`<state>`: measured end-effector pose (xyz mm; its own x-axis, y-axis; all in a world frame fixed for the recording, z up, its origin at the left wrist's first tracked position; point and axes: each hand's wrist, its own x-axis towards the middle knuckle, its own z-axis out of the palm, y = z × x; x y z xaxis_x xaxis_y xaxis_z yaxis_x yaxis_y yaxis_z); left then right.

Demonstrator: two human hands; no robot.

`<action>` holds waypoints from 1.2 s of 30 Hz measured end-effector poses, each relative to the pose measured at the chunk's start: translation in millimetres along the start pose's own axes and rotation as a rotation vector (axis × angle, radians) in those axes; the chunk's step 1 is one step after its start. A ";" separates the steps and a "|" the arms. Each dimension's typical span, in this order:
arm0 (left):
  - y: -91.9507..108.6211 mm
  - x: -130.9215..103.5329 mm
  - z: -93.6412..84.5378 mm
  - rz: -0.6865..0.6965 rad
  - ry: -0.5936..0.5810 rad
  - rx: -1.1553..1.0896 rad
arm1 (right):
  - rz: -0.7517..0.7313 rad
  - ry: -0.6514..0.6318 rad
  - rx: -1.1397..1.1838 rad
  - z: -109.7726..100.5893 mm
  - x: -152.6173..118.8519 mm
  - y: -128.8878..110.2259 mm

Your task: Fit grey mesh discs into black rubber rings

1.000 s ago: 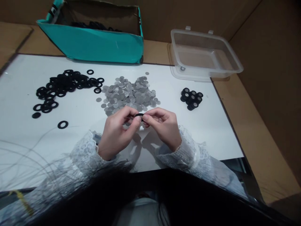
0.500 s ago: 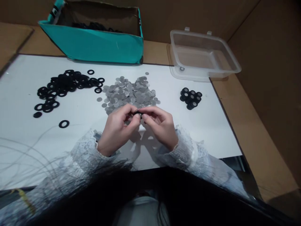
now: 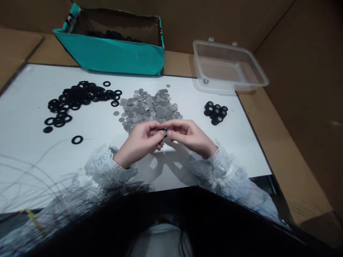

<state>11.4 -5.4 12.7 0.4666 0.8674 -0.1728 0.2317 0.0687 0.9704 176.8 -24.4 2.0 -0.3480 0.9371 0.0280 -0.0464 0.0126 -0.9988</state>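
Note:
My left hand [image 3: 143,141] and my right hand [image 3: 189,135] meet at the middle of the white sheet, fingertips pinched on a small black ring [image 3: 164,131]. The fingers cover most of that ring. Just beyond them lies a heap of silver discs [image 3: 147,107]. Loose black rings [image 3: 80,93] form a pile at the left, and one single ring [image 3: 77,140] lies apart nearer to me. To the right stand several short stacks of black rings [image 3: 216,111] with silver centres, pushed close together.
A teal box [image 3: 112,53] with dark rings inside stands at the back left. A clear plastic container [image 3: 227,82] sits at the back right. Cardboard walls [image 3: 302,71] rise behind and on the right.
The view has shifted slightly. Both hands are a little further right against the sheet, the right wrist lies more sideways, and the black ring is still between the fingertips.

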 end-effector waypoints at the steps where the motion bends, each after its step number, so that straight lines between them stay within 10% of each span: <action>1: 0.5 0.9 0.2 -0.006 0.001 -0.012 | 0.006 -0.001 -0.015 -1.2 0.6 -2.2; 7: 0.9 4.7 2.3 -0.048 0.055 -0.071 | -0.047 0.258 -0.065 7.6 -2.6 6.0; 14: 8.1 3.1 1.9 -0.073 -0.121 -0.050 | 0.105 -0.123 0.015 -21.0 1.0 -9.5; 20: 4.7 3.0 10.2 -0.034 0.040 -0.060 | 0.095 0.226 0.136 2.2 -9.6 8.4; 28: 9.3 -0.2 -0.3 0.081 -0.117 0.146 | 0.016 0.097 -0.066 -5.4 -8.9 -8.6; 36: 0.6 1.2 4.1 0.109 0.072 0.150 | -0.081 0.396 -0.003 31.2 -16.3 14.6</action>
<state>15.6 -6.3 12.4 0.4347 0.8992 -0.0502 0.3103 -0.0972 0.9456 152.6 -50.4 -11.8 0.0443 0.9949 0.0901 -0.0560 0.0925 -0.9941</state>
